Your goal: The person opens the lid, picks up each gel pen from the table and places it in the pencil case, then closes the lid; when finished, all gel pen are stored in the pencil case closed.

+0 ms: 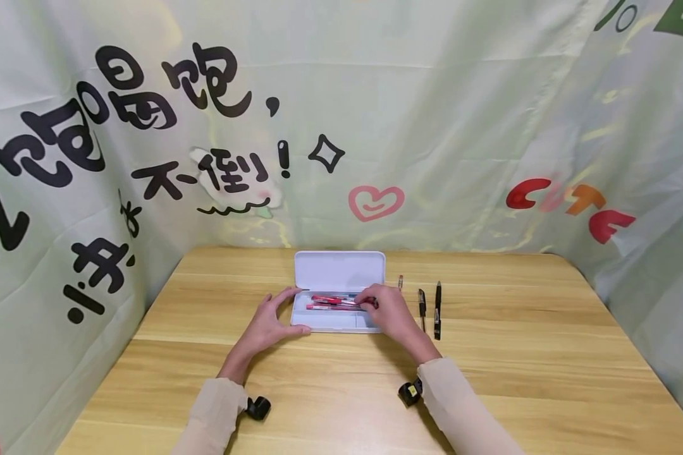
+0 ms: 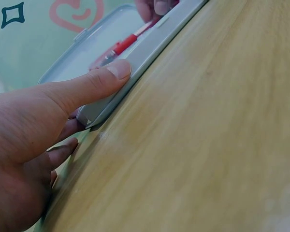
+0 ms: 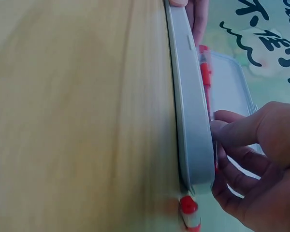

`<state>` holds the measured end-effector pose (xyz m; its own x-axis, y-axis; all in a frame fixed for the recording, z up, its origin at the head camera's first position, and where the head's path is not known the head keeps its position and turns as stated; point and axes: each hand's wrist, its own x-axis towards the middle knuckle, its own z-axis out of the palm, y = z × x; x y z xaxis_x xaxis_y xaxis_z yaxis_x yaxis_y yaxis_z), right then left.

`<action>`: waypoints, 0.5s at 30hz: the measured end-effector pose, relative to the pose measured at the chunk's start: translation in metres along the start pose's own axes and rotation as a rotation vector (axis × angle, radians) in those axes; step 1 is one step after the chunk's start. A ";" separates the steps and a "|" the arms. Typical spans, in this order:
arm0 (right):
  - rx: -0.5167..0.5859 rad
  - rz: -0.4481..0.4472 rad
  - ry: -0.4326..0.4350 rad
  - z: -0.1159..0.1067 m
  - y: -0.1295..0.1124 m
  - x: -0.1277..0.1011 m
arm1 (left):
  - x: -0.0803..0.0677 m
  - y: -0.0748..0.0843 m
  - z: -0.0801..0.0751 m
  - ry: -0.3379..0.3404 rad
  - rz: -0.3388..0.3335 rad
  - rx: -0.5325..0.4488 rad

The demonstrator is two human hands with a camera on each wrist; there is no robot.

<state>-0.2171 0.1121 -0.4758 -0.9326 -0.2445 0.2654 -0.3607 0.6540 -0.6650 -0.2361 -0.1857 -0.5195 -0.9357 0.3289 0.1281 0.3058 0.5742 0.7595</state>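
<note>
A white pencil case (image 1: 326,321) lies on the table with its lid (image 1: 339,270) raised at the back. Several red pens (image 1: 334,301) lie lengthwise inside it. My left hand (image 1: 266,325) holds the left end of the case, thumb on the front rim and fingers round the far side. At the right end, my right hand (image 1: 391,309) reaches over the case and pinches a red pen between thumb and fingertips. In the right wrist view, the thumb and fingers (image 3: 251,154) close together at the case's inner edge and hide part of that pen.
To the right of the case, two black pens (image 1: 437,309) lie on the wooden table (image 1: 518,354). A red-ended pen (image 3: 189,212) rests beside the case's right end. A printed curtain (image 1: 461,126) hangs behind the table and along its sides.
</note>
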 end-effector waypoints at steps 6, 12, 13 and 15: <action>-0.016 0.005 -0.018 0.003 -0.002 0.000 | 0.000 0.001 0.000 0.001 -0.003 -0.009; 0.000 0.005 0.011 0.003 -0.001 -0.001 | 0.000 0.002 0.000 0.005 0.009 -0.016; 0.000 0.008 0.021 0.002 0.000 -0.002 | -0.001 0.002 0.000 0.006 0.007 -0.014; 0.001 0.015 0.043 0.000 0.000 -0.003 | -0.001 0.002 0.000 0.005 -0.002 -0.011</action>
<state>-0.2140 0.1129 -0.4772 -0.9368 -0.2034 0.2847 -0.3463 0.6564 -0.6703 -0.2348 -0.1849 -0.5185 -0.9371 0.3240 0.1297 0.3020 0.5668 0.7665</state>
